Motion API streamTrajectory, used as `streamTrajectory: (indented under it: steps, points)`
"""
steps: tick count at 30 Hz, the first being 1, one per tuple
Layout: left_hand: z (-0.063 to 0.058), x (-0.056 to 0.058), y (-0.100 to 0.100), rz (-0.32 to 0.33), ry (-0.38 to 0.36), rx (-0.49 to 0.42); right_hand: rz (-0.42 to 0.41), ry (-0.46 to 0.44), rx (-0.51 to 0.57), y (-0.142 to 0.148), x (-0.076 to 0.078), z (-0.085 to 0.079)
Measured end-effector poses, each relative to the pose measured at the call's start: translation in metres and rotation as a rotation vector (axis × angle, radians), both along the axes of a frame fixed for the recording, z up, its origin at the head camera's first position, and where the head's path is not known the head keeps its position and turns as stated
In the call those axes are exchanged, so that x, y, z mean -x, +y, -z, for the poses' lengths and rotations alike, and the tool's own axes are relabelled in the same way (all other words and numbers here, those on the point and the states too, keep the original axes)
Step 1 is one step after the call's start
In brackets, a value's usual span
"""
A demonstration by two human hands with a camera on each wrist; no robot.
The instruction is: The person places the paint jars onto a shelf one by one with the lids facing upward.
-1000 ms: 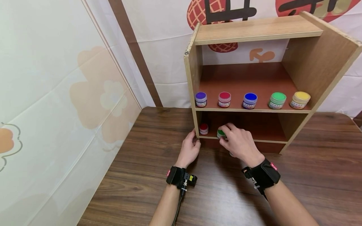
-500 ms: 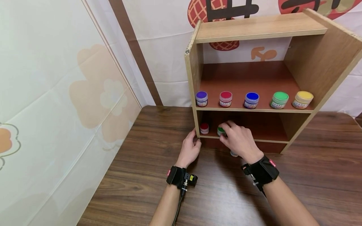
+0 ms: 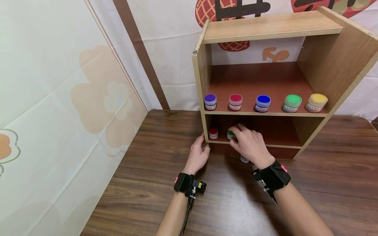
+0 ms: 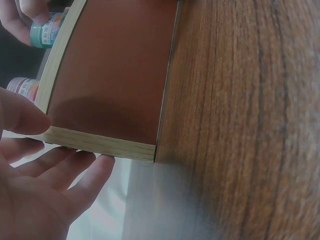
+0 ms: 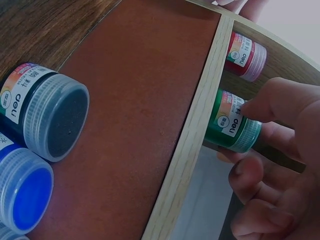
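Note:
My right hand (image 3: 251, 146) pinches a green paint jar (image 5: 227, 122) between thumb and fingers at the front of the lower shelf. The jar stands upright near the shelf's front edge, partly hidden by the fingers in the head view. To its left on the same shelf is a red-lidded paint jar (image 3: 213, 133). My left hand (image 3: 197, 157) grips the lower left side panel of the wooden shelf unit (image 4: 100, 142), thumb on the front edge and fingers along the outer face.
Along the upper shelf's front stand purple (image 3: 210, 102), red (image 3: 235, 102), blue (image 3: 262, 103), green (image 3: 292, 103) and yellow (image 3: 316, 103) jars. On the table (image 3: 141, 183), a dark jar (image 5: 60, 117) and a blue jar (image 5: 30, 190) stand before the unit, mostly hidden under my right hand.
My right hand stays at the green jar and shifts only slightly, so more of a jar on the table shows beneath it. The left hand keeps its place on the side panel.

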State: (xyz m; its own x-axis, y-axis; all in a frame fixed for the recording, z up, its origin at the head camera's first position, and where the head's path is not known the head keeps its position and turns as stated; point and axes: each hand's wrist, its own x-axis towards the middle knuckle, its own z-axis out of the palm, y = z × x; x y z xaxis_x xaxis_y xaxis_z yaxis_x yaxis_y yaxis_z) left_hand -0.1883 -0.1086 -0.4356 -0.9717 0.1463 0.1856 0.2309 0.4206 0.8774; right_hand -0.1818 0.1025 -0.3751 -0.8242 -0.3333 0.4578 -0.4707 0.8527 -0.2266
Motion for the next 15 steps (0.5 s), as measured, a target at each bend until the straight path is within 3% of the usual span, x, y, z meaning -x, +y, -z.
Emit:
streamTrajectory:
  steps: [15]
  points:
    - [0.0018, 0.002, 0.0007, 0.002, 0.007, -0.008, -0.002, -0.029, 0.027, 0.0027, -0.0005, 0.0001]
